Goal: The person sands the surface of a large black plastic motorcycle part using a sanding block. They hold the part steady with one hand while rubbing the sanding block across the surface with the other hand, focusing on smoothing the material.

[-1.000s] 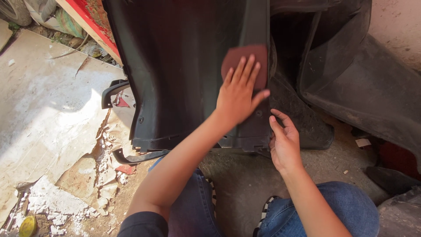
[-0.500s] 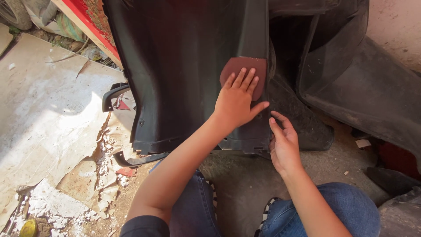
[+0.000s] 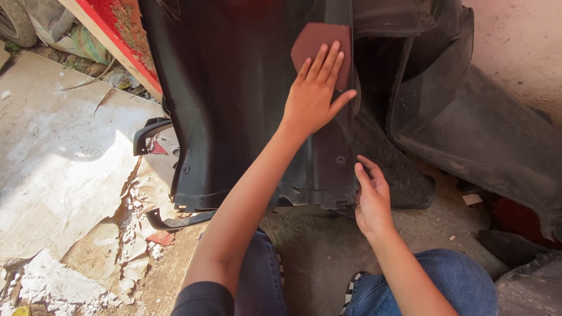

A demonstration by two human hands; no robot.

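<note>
A large black plastic panel (image 3: 246,105) stands upright on the dusty floor (image 3: 316,257), beside a red-edged board (image 3: 111,35). The left hand (image 3: 313,96) presses a reddish-brown sandpaper sheet (image 3: 316,41) flat against the panel's upper part, fingers spread. The right hand (image 3: 372,202) grips the panel's lower right edge, fingers curled around it.
</note>
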